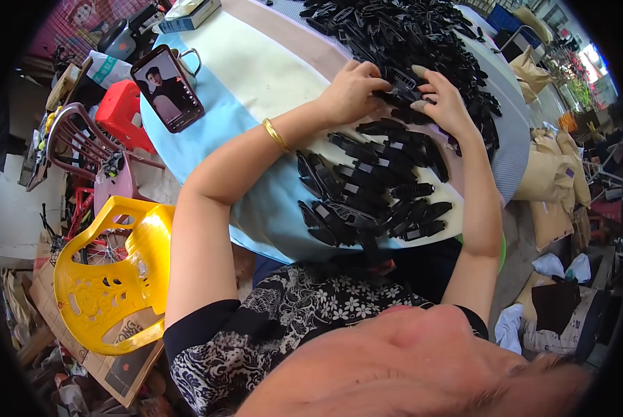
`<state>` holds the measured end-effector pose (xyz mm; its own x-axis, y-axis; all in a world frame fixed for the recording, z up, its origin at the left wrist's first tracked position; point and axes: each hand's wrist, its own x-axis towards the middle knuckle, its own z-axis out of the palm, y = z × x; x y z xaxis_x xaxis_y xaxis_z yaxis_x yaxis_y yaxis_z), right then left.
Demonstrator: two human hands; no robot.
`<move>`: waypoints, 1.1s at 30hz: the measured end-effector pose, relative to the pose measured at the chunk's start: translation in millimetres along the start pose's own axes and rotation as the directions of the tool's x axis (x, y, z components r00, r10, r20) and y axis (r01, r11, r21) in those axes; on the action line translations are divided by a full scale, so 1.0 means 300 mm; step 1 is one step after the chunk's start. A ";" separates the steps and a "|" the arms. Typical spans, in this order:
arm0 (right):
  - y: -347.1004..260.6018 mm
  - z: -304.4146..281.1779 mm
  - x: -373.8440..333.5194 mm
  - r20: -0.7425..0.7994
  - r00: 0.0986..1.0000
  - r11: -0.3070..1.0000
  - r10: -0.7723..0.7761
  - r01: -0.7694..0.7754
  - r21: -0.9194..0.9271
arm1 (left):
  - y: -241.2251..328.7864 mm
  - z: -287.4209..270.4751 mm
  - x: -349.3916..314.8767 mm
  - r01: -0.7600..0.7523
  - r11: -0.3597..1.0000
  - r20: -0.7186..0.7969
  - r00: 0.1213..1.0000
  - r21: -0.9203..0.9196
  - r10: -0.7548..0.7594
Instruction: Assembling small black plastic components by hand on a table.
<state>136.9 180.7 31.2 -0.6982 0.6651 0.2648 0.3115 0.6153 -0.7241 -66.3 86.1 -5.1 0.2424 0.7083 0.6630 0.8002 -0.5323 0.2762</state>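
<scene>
My left hand, with a gold bangle on its wrist, has its fingers curled and pinched at a black plastic clip-like piece by the edge of the big heap. My right hand bends its thumb and fingers around the other side of that piece; pale covers show on its fingertips. The exact grip is partly lost against the dark parts. Beyond both hands spreads a large heap of similar black plastic pieces. Nearer me, between my forearms, lie rows of black pieces, some with a small grey patch.
The round table has a striped cloth. On its left a phone leans against a mug; a box lies farther back. A yellow plastic chair and a red stool stand left; brown sacks stand right.
</scene>
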 end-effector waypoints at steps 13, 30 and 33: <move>0.047 0.041 0.012 0.017 0.934 0.731 -0.358 0.291 -0.617 | 0.116 0.035 0.124 0.239 0.970 0.521 0.824 0.033 -0.221; -0.064 0.027 -0.077 0.297 0.942 0.965 -0.153 0.208 -0.161 | 0.107 -0.179 -0.006 0.392 0.919 0.548 0.763 0.029 -0.343; -0.063 0.028 -0.074 0.374 0.927 0.988 -0.016 0.073 -0.139 | 0.054 -0.149 -0.026 0.131 0.991 0.449 0.884 0.032 -0.132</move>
<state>141.1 150.7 33.8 -0.8936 0.4484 0.0187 0.3461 0.7150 -0.6074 -79.7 51.2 25.4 0.3552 0.9043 0.2370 0.8425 -0.4195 0.3380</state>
